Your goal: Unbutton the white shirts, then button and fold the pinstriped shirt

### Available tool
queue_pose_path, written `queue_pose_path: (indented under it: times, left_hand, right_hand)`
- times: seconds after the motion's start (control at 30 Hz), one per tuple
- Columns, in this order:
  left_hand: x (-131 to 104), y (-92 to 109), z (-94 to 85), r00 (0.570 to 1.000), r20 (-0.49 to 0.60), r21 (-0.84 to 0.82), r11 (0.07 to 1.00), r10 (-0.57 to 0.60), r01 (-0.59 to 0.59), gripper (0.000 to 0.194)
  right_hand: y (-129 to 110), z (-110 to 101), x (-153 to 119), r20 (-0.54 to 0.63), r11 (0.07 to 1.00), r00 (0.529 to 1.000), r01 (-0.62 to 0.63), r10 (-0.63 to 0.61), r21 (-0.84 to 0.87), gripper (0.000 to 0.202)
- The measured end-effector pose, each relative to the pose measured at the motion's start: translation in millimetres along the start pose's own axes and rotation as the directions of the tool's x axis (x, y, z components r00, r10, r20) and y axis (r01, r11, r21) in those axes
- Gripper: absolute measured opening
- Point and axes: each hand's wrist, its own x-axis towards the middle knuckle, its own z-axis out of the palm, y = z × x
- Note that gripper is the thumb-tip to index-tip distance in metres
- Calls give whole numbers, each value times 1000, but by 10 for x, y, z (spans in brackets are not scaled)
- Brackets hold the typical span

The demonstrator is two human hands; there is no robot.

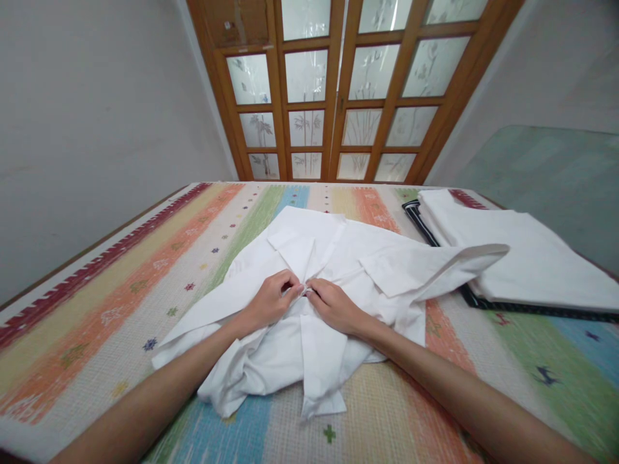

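Note:
A white shirt (271, 364) lies spread and rumpled in the middle of the patterned cloth, its short sleeves (401, 264) reaching out to both sides. Over its front placket, my left hand (273, 296) pinches the fabric between thumb and fingers. Right beside it, my right hand (333, 306) is closed on the same spot of the shirt, and the fingertips of both hands nearly meet. What sits exactly between the fingertips, perhaps a button, is too small to make out. The lower part of the shirt is bunched toward me.
To the right, folded white cloth (527, 258) rests on a dark piece with light trim (418, 219). A striped, multicoloured cloth (159, 270) covers the surface. Behind it stand wooden doors with frosted panes (333, 96). A greenish glassy panel (546, 167) leans at the right wall.

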Motion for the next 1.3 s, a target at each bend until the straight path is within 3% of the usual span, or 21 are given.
queue_pose_path:
  times: [0.3,0.7,1.3]
  left_hand:
    - [-2,31,36,992,25,-24,992,124,-124,21]
    - [-23,17,68,999,-36,-113,993,35,-39,24]
    - [-37,42,103,998,-21,-233,971,-66,59,25]
  right_hand:
    - [66,27,9,-14,995,998,65,-64,73,15]
    - [-29,-53,-8,-9,973,1000,29,-28,230,17]
    - [-15,-26,-5,-136,992,991,25,-8,121,25]
